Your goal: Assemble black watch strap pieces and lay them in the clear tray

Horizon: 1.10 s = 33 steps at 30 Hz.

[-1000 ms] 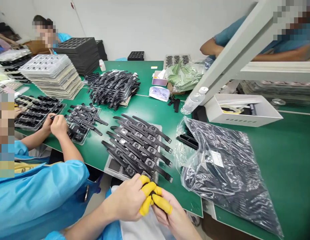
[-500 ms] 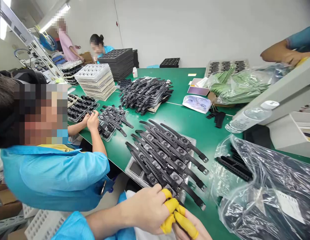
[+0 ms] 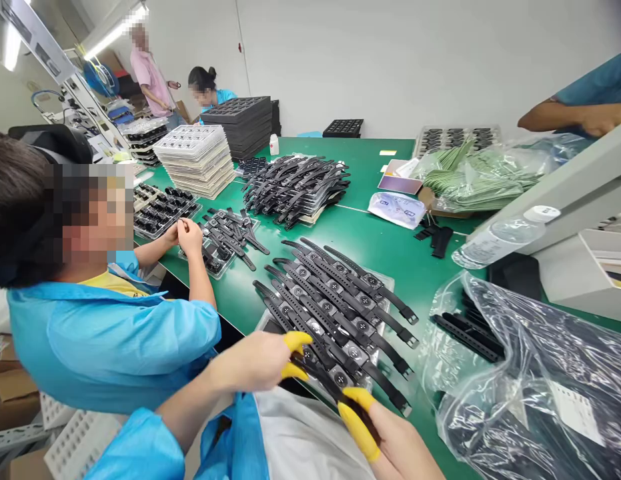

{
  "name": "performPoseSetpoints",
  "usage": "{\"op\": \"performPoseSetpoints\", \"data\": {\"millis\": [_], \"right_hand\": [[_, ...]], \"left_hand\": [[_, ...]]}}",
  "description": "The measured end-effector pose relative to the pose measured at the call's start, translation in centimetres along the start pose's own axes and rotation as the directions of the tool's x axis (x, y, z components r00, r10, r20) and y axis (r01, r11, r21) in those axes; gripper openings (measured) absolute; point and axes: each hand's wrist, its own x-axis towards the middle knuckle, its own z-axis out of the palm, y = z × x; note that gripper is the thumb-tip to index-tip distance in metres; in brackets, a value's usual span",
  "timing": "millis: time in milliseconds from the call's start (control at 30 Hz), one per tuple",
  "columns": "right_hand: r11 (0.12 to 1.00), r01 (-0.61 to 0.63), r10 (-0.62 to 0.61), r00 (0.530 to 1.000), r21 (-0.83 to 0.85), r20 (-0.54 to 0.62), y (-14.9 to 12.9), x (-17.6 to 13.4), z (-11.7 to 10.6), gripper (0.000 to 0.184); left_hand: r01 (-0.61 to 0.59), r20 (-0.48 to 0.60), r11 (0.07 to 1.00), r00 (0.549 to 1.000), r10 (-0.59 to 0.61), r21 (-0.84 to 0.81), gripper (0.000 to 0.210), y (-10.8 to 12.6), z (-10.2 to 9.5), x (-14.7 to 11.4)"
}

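Note:
Several black smartwatches lie in slanting rows, backs up, on a clear tray in front of me. Near the tray's close edge a dark smartwatch stretches between my two hands, seen mostly edge-on. My left hand, with yellow finger covers, has thumb and finger on either side of its far strap end. Around the near strap end, my right hand is closed, also in yellow covers. The lower part of that strap is hidden by the right fingers.
A co-worker in blue sits close on my left, beside a small heap of watches. Behind are a watch pile and stacked white trays. To my right are a plastic bag and a bottle.
My hands, earlier close together at the tray's near edge, have moved apart. My left hand has moved up and left, and the dark smartwatch is now stretched out between them.

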Motion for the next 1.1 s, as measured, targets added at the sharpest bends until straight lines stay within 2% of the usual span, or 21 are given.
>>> {"op": "performPoseSetpoints", "data": {"millis": [133, 200, 300, 433, 533, 600, 667, 733, 833, 900, 1000, 1033, 1100], "right_hand": [[0.929, 0.162, -0.167, 0.986, -0.332, 0.015, -1.4, 2.1, 0.6, 0.031], [0.856, 0.178, -0.180, 0.983, -0.485, 0.042, -2.0, 3.3, 1.7, 0.031], [0.764, 0.151, -0.132, 0.988, -0.627, 0.078, -2.9, 5.3, 3.4, 0.024], [0.749, 0.111, -0.002, 0.986, -0.654, 0.165, -3.5, 7.3, 4.5, 0.024], [0.824, 0.052, 0.039, 0.988, -0.564, 0.148, -3.2, 7.4, 4.8, 0.026], [0.868, 0.033, 0.018, 0.995, -0.496, 0.097, -2.6, 6.8, 5.0, 0.023], [0.869, 0.051, -0.025, 0.998, -0.493, 0.059, -2.1, 6.3, 4.8, 0.019], [0.840, 0.078, -0.068, 0.997, -0.536, 0.038, -1.5, 6.3, 3.8, 0.017], [0.771, 0.036, -0.076, 0.996, -0.636, -0.036, -0.1, 8.3, 0.5, 0.024], [0.702, -0.061, -0.063, 0.987, -0.710, -0.146, 1.5, 10.9, -2.7, 0.030], [0.576, -0.199, -0.011, 0.968, -0.793, -0.251, 4.7, 15.5, -7.0, 0.038], [0.533, -0.238, 0.035, 0.965, -0.812, -0.260, 5.7, 16.8, -8.0, 0.040], [0.502, -0.296, 0.159, 0.955, -0.812, -0.250, 7.4, 18.8, -9.1, 0.042]], "left_hand": [[0.050, -0.033, 0.975, 0.999, -0.044, 0.215, 0.024, -2.8, -3.3, -1.0], [0.119, -0.028, 0.956, 0.993, -0.116, 0.269, 0.023, -4.0, -4.3, -1.1], [0.156, 0.011, 0.959, 0.987, -0.163, 0.235, 0.025, -5.9, -4.8, -0.6], [0.138, 0.061, 0.968, 0.986, -0.154, 0.208, 0.031, -7.9, -3.8, 0.7], [0.137, 0.060, 0.971, 0.987, -0.152, 0.197, 0.031, -8.7, -2.7, 1.6], [0.119, 0.020, 0.976, 0.992, -0.124, 0.181, 0.023, -8.9, -2.0, 1.8], [0.122, -0.087, 0.978, 0.990, -0.109, 0.171, 0.012, -9.0, -1.1, 1.3], [0.203, -0.228, 0.968, 0.959, -0.166, 0.151, 0.014, -8.8, 0.0, 0.3], [0.409, -0.339, 0.912, 0.861, -0.380, 0.016, 0.023, -8.1, 2.5, -1.8], [0.485, -0.318, 0.868, 0.810, -0.492, -0.106, 0.027, -7.2, 4.4, -3.0], [0.517, -0.272, 0.827, 0.782, -0.562, -0.222, 0.028, -5.7, 6.6, -3.6], [0.520, -0.274, 0.816, 0.770, -0.576, -0.253, 0.027, -5.3, 7.0, -3.6], [0.522, -0.281, 0.783, 0.738, -0.614, -0.338, 0.025, -4.7, 7.2, -3.3]]}}
